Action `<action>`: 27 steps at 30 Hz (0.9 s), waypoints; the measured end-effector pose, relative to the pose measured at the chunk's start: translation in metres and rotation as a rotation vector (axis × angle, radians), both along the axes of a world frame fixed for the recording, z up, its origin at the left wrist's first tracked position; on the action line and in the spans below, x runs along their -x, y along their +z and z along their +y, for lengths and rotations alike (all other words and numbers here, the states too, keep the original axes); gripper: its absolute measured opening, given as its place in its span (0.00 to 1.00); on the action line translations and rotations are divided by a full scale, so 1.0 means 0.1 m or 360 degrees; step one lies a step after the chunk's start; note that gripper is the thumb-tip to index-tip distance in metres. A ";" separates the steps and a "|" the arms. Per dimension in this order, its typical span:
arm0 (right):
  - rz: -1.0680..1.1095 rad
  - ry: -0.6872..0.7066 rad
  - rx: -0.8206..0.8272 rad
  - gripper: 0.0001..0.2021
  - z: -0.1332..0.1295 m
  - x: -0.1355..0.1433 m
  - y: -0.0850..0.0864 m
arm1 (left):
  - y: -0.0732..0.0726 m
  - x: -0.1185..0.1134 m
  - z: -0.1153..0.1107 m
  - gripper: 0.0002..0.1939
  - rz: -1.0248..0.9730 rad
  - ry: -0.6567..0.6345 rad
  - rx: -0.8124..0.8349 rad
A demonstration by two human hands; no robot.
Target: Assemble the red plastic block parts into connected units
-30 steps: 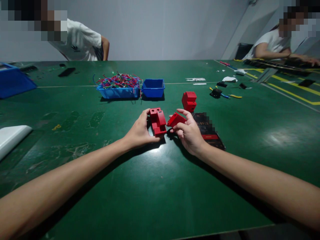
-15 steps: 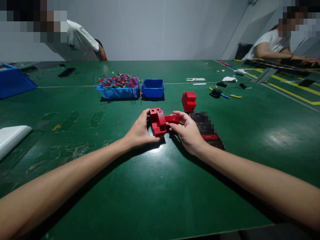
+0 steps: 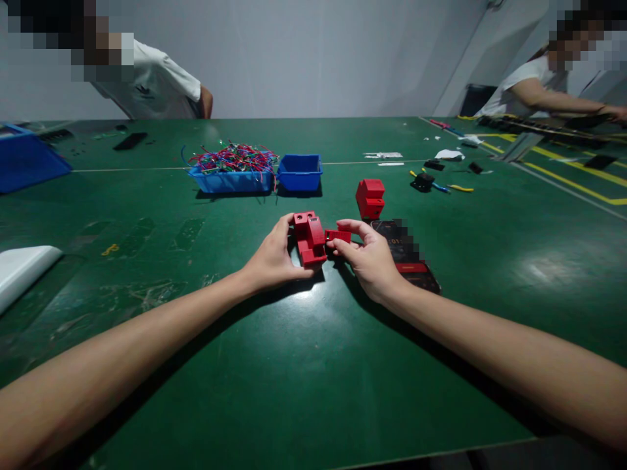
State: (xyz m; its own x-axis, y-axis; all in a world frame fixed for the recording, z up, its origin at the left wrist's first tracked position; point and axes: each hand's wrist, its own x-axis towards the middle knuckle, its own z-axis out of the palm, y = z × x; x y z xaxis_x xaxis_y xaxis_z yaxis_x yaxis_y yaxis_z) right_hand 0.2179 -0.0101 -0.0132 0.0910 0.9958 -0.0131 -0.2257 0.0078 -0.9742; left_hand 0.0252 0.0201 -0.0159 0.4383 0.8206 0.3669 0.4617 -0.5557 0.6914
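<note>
My left hand (image 3: 274,254) grips a red plastic housing (image 3: 309,239) from its left side, with two round holes showing on its top end. Between the thumb and fingers of my right hand (image 3: 369,261) is a small red plastic piece (image 3: 339,235), its slotted face turned toward me. The piece's left end is close beside the housing; whether they touch, I cannot tell. A second red housing (image 3: 371,198) stands on the green table (image 3: 313,365) just beyond my right hand. Partly under my right hand lies a phone (image 3: 411,264) with a lit screen.
A blue bin (image 3: 232,182) heaped with coloured wires sits beside a smaller blue bin (image 3: 300,173). Another blue bin (image 3: 32,160) and a white object (image 3: 24,271) are at the left. Black parts (image 3: 422,182) and tools lie right. Two people sit across the table.
The small red piece has been turned in my right fingers, so its slotted face now shows. My left hand and the housing have stayed put. Both people across the table have shifted slightly.
</note>
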 end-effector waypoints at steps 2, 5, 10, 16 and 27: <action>0.0012 -0.0037 -0.0006 0.19 0.00 0.01 0.00 | 0.00 0.00 -0.01 0.46 -0.0009 -0.0003 -0.0001; 0.0061 -0.0092 -0.0043 0.17 0.01 0.01 0.00 | 0.00 0.00 -0.01 0.46 -0.0020 -0.0002 0.0009; 0.0147 -0.0141 -0.0103 0.15 -0.01 0.01 0.04 | 0.01 0.00 -0.01 0.45 -0.0045 -0.0012 -0.0009; 0.0365 -0.0043 0.0125 0.12 -0.06 0.03 0.10 | 0.02 0.02 -0.01 0.46 -0.0053 -0.0110 -0.0033; 0.0535 0.0017 0.0228 0.15 -0.04 -0.04 0.13 | 0.02 0.05 -0.05 0.47 -0.0319 -0.0417 0.0074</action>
State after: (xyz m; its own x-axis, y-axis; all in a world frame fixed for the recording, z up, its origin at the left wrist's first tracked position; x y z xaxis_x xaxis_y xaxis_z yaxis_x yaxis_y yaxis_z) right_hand 0.2216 -0.0144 -0.0005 0.0475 0.9825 -0.1800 -0.5328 -0.1275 -0.8366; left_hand 0.0206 0.0154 -0.0136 0.5594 0.7075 0.4319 0.1598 -0.6033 0.7813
